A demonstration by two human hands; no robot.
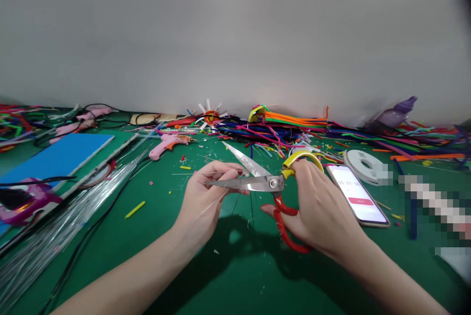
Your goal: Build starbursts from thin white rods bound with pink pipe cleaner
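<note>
My right hand point(312, 197) grips a pair of scissors point(253, 183), one handle loop yellow and the other red. The steel blades are spread apart and point left, reaching to my left hand point(208, 192). That hand is closed in a pinch around thin clear strands point(208, 211), whose loose ends stick out to the left and downward. The lower blade passes in front of its fingers. Whatever else sits at the fingertips is partly hidden behind the blade.
A pink glue gun point(165, 145) lies behind my left hand. Clear strands point(69, 222) and a blue board point(62, 155) lie left, beside a purple glue gun point(31, 202). Coloured pipe cleaners point(298, 118) line the white wall point(235, 50). A phone point(356, 195) and white spool point(364, 165) lie right.
</note>
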